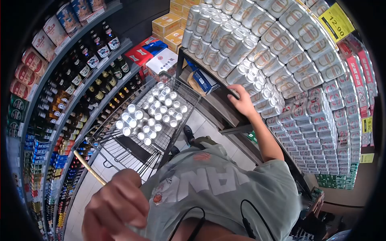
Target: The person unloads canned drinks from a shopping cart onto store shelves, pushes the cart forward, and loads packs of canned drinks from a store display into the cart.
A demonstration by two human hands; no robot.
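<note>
My right hand (242,101) reaches out over the edge of the dark shelf, beside stacked silver beer cans (257,90). Its fingers are apart and no object shows in it. Close to the camera at the lower left, my left hand (116,205) is closed, its fingers curled in. What it holds, if anything, is hidden. Just beyond it runs the yellow handle (89,166) of a wire shopping cart (183,85); whether hand and handle touch I cannot tell. Several packs of silver-topped cans (155,112) stand upright in the cart.
On the left, curved shelves (76,86) hold bottles and cartons. Behind the cart are yellow boxes (166,24) and a white carton (162,61). A blue box (204,81) lies within the right shelf. Red-marked cans (309,120) form a tall stack at right. Another person (309,227) shows bottom right.
</note>
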